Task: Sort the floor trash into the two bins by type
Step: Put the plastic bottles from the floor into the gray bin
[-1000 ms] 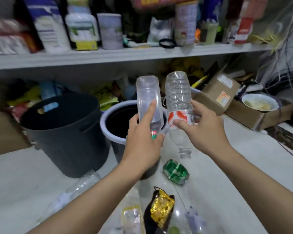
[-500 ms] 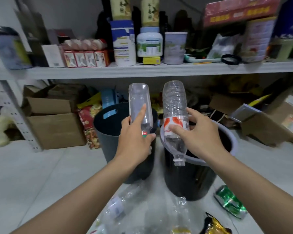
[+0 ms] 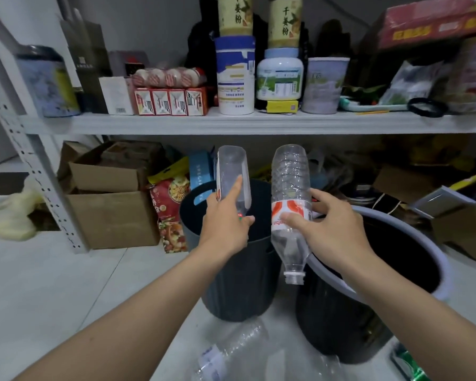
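My left hand (image 3: pixel 224 228) grips a clear square-sided plastic bottle (image 3: pixel 232 171), held upside down above the dark grey bin (image 3: pixel 237 287). My right hand (image 3: pixel 333 229) grips a ribbed clear bottle with a red and white label (image 3: pixel 290 188), also upside down, its open neck hanging between the two bins. The second bin (image 3: pixel 396 292), black with a pale lilac rim, stands at the right under my right forearm. Another clear bottle (image 3: pixel 231 350) lies on the floor at the bottom of the view. A crushed green can (image 3: pixel 408 364) shows at the bottom right edge.
A metal shelf unit (image 3: pixel 231 123) packed with jars, tins and boxes stands right behind the bins. Cardboard boxes (image 3: pixel 113 204) and a red snack bag (image 3: pixel 171 213) sit under it to the left, more boxes to the right. Pale tiled floor (image 3: pixel 52 284) stretches left.
The view has swung left and closer, so both bins now sit lower and nearer. Both hands still hold their bottles upside down, now over the dark grey bin's side.
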